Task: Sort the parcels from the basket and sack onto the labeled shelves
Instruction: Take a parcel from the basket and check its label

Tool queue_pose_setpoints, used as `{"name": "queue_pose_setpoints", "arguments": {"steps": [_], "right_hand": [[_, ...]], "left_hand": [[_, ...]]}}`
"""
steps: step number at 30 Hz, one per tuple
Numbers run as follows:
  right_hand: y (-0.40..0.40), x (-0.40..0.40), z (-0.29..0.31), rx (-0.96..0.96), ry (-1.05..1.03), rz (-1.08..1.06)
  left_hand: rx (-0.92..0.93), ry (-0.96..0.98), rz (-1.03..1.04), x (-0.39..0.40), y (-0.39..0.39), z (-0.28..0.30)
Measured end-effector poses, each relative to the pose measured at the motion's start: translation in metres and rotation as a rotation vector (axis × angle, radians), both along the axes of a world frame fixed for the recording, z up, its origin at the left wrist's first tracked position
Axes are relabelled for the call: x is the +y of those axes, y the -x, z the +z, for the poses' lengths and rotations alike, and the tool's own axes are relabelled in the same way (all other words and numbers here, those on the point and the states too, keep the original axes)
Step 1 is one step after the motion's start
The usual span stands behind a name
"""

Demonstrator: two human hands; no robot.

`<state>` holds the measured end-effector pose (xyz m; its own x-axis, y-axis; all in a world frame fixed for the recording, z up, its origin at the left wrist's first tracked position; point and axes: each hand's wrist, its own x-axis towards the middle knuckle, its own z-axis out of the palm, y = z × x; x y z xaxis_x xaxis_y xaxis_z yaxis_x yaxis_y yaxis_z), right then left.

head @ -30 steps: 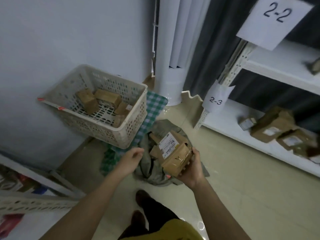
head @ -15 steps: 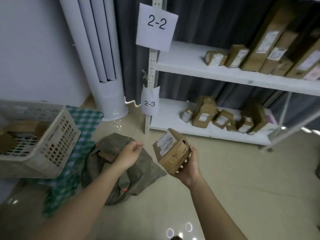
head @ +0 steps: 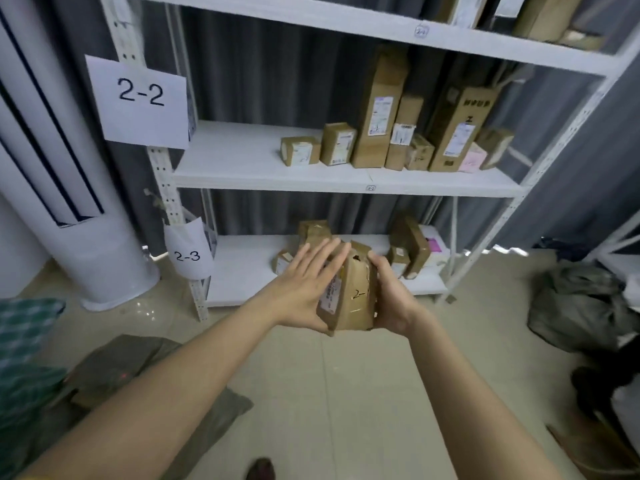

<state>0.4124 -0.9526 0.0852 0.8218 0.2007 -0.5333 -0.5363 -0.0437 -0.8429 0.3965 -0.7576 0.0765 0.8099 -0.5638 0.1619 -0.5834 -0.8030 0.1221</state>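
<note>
Left hand (head: 304, 289): stretched forward, fingers straight and fanned, palm flat against the left face of the parcel (head: 349, 296) — pressing, not curled round it.
Right hand (head: 391, 299): reaching in from the right, fingers and thumb wrapped round the parcel's right side, gripping it.
Parcel: brown, taped cardboard box, held upright between both hands in the air, in front of the bottom shelf (head: 249, 271) and above the floor (head: 346, 393).
Writing on parcel: handwritten "2-" on the face toward the camera, the rest hidden by the right hand; white shipping label on the left face, print too small to read.
Rack: white metal, slotted posts, grey curtain (head: 259, 71) behind.
Middle shelf (head: 235, 157): row of brown boxes from small to tall, one pink packet (head: 472, 161) among them, all grouped toward the right.
Bottom shelf: more brown boxes, partly hidden behind the hands.
Signs: paper sheet "2-2" (head: 140, 98) on the left post at middle-shelf level; curled sheet "2-3" (head: 188, 254) lower on the same post — small tag on the middle shelf's front edge, too small to read for sure.
Floor: pale tiles; olive sack (head: 114, 365) lower left, green checked cloth (head: 24, 341) at the left edge, dark bundle (head: 581, 306) at right.
Left side: tall white column unit (head: 69, 202) standing beside the rack.
</note>
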Motion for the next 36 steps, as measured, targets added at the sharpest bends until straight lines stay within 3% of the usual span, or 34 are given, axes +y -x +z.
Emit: {"name": "queue_pose_setpoints", "arguments": {"steps": [5, 7, 9, 10, 14, 22, 26, 36], "right_hand": [[-0.08, -0.035, 0.016, -0.063, 0.014, 0.034], [-0.116, -0.036, 0.016, -0.113, 0.06, 0.023], [-0.14, -0.03, -0.011, -0.118, 0.061, -0.084], [-0.176, -0.028, -0.016, -0.158, 0.08, -0.123], [-0.251, -0.028, -0.064, -0.242, 0.26, -0.152], [-0.371, -0.042, -0.131, -0.305, 0.394, -0.263], [-0.408, -0.055, -0.124, -0.374, 0.39, -0.162], [-0.482, -0.09, -0.057, -0.553, 0.233, -0.149]], "left_hand": [[0.075, 0.206, 0.082, -0.026, -0.084, 0.025], [0.27, 0.384, 0.16, -0.048, -0.123, 0.019], [0.458, 0.669, 0.242, -0.067, -0.151, -0.019], [0.455, 0.799, 0.297, -0.074, -0.182, -0.035], [0.601, 1.092, 0.525, -0.086, -0.264, -0.109], [0.613, 1.062, 0.63, -0.117, -0.368, -0.154], [0.621, 1.213, 0.667, -0.137, -0.4, -0.128], [0.419, 1.139, 0.69, -0.176, -0.478, -0.042]]}}
